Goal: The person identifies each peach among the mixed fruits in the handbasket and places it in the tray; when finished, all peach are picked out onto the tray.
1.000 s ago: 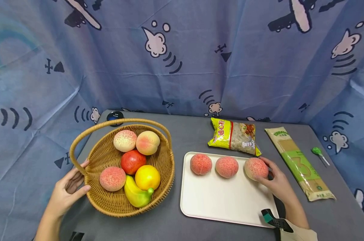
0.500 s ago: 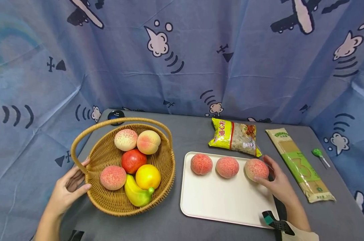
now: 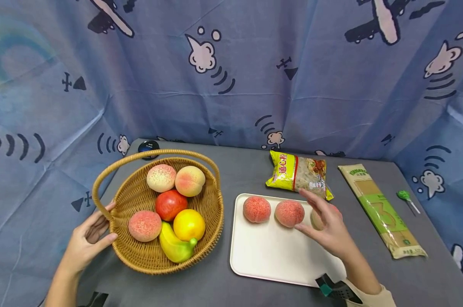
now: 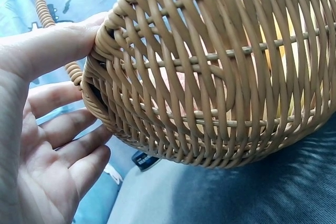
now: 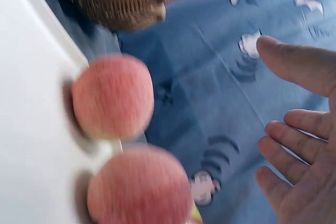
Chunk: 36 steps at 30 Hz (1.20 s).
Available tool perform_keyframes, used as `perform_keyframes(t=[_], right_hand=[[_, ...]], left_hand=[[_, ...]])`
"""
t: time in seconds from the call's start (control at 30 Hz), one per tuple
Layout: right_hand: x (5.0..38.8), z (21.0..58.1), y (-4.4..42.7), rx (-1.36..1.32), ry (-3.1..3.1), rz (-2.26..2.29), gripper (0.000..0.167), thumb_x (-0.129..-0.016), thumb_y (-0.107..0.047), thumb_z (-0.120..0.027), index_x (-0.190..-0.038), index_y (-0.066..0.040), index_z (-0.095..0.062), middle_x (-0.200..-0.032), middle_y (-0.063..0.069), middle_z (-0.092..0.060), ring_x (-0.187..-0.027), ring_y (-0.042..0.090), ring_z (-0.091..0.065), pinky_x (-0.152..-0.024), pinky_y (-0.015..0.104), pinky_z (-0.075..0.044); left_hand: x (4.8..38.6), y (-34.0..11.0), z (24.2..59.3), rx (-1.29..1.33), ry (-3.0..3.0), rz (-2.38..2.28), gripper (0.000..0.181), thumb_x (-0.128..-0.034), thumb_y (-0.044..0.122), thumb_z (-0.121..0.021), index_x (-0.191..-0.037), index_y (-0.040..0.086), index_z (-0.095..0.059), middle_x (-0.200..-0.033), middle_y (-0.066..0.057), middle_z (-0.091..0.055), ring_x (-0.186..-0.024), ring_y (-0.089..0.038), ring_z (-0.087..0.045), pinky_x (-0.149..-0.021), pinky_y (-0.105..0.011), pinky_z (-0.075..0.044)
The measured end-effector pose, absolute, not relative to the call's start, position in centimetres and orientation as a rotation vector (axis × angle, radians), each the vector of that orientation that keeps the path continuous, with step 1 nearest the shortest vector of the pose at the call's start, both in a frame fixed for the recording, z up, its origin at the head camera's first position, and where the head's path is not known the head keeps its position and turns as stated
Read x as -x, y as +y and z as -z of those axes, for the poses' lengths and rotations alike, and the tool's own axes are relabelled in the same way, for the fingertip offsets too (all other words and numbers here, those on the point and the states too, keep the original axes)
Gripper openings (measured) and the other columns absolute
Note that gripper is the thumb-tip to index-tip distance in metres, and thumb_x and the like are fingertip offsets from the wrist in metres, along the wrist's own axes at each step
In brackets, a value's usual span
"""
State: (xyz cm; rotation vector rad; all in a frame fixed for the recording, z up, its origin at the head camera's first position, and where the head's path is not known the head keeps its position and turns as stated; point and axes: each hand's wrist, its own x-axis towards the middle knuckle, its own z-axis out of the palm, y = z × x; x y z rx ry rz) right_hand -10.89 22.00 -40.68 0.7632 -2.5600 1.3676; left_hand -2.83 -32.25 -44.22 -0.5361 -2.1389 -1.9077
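Observation:
My left hand (image 3: 86, 243) touches the left side of a wicker basket (image 3: 214, 232), thumb in front. In the left wrist view its fairly straight fingers touch the woven end beside the handle. Inside lie peaches, one of them pink (image 3: 145, 226), a red round fruit (image 3: 171, 205), an orange (image 3: 189, 225) and a banana (image 3: 175, 245). Over a white tray (image 3: 270, 258) my right hand (image 3: 329, 232) is spread and holds nothing, near the middle peach (image 3: 289, 213). It partly hides the right peach (image 3: 316, 219). The left peach (image 3: 256, 209) lies in the same row.
Behind the tray lies a yellow pasta bag (image 3: 298, 172). To the right are a long green-banded noodle packet (image 3: 381, 211) and a green lollipop (image 3: 404, 195). A dark round tin (image 3: 149, 147) sits behind the basket. Patterned blue cloth (image 3: 247, 85) surrounds the grey table.
My right hand has let go of the right peach and moved left toward the middle one. That peach stays on the tray. The left hand keeps its place at the basket.

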Motion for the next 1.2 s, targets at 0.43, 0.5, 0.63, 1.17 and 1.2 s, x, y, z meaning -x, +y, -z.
perform_keyframes(t=[0.43,0.5,0.63,1.17,1.2], right_hand=[[11.7,35.9,11.2,-1.367,-2.530,-1.503,0.077,-0.077,-0.013,-0.079,-0.143,-0.014,-0.041,-0.144,0.003,-0.046,-0.133,0.016,-0.043,-0.111,0.033,-0.039],[12.2,34.9,9.4,-1.469,-2.506,-1.494,0.076,-0.077,-0.014,-0.079,-0.143,-0.013,-0.041,-0.144,0.003,-0.046,-0.132,0.016,-0.044,-0.110,0.035,-0.040],[13.4,33.2,5.8,-1.650,-2.457,-1.445,0.074,-0.078,-0.019,-0.079,-0.142,-0.011,-0.042,-0.143,0.003,-0.047,-0.130,0.015,-0.045,-0.110,0.033,-0.040],[18.7,33.4,-6.2,-2.214,-2.672,-1.367,0.072,-0.085,-0.020,-0.073,-0.144,-0.004,-0.036,-0.148,0.010,-0.040,-0.135,0.019,-0.040,-0.113,0.022,-0.033],[18.8,33.6,-6.8,-2.242,-2.686,-1.369,0.073,-0.084,-0.020,-0.073,-0.144,-0.003,-0.035,-0.147,0.010,-0.040,-0.135,0.018,-0.040,-0.114,0.022,-0.032]], left_hand=[[3.0,-32.2,44.2,0.551,-2.144,1.902,0.066,-0.0793,-0.027,-0.053,-0.140,-0.018,-0.028,-0.148,-0.005,-0.042,-0.132,-0.007,-0.044,-0.103,-0.012,-0.040],[2.9,-32.2,44.2,0.549,-2.146,1.903,0.066,-0.0792,-0.027,-0.053,-0.140,-0.018,-0.028,-0.148,-0.005,-0.042,-0.132,-0.007,-0.044,-0.104,-0.012,-0.040],[2.9,-32.3,44.2,0.530,-2.156,1.895,0.067,-0.0790,-0.027,-0.053,-0.140,-0.017,-0.029,-0.148,-0.004,-0.042,-0.131,-0.006,-0.045,-0.103,-0.012,-0.040],[2.9,-32.4,44.2,0.545,-2.180,1.869,0.067,-0.0792,-0.026,-0.054,-0.140,-0.018,-0.028,-0.150,-0.005,-0.039,-0.133,-0.006,-0.043,-0.104,-0.012,-0.039],[2.9,-32.5,44.2,0.541,-2.186,1.867,0.067,-0.0793,-0.026,-0.054,-0.140,-0.017,-0.028,-0.150,-0.005,-0.039,-0.133,-0.006,-0.043,-0.104,-0.012,-0.039]])
